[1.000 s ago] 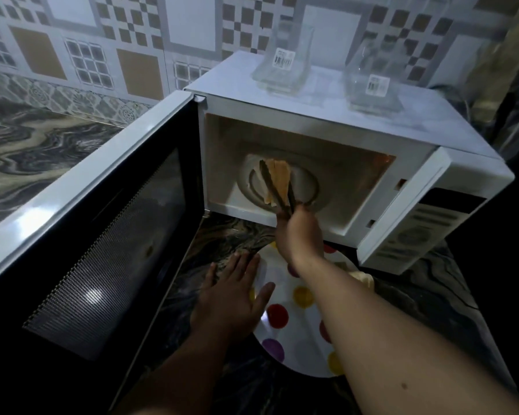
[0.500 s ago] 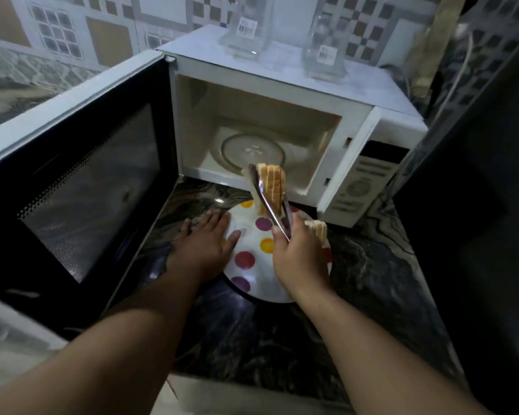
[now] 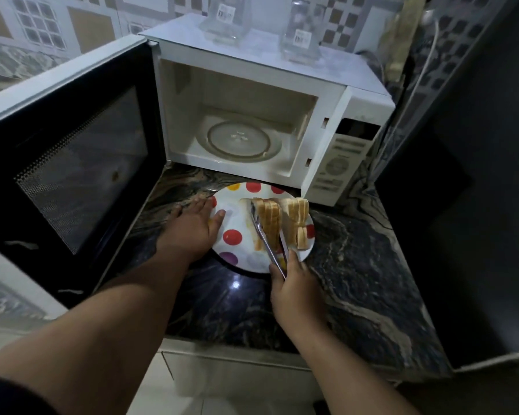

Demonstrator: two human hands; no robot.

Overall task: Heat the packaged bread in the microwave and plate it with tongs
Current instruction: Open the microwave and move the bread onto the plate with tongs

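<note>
A white plate [image 3: 237,235] with coloured dots lies on the dark marble counter in front of the open white microwave [image 3: 327,115]. My right hand [image 3: 294,289] grips metal tongs [image 3: 267,244], which clamp a stack of bread slices [image 3: 271,223] standing on edge over the plate. A second stack of slices [image 3: 298,220] rests on the plate's right side. My left hand [image 3: 192,226] lies flat on the counter, fingers spread, its thumb on the plate's left rim. The microwave's glass turntable [image 3: 243,140] holds nothing.
The microwave door [image 3: 72,154] swings wide to the left, close to my left forearm. Two clear glass containers [image 3: 222,19] with labels stand on top of the microwave. A dark wall or appliance [image 3: 462,205] borders the counter at right. A white cable [image 3: 429,40] hangs behind.
My right hand drew the tongs with the bread out of the microwave cavity and lowered them onto the plate beside the other stack. My left hand stayed at the plate's rim.
</note>
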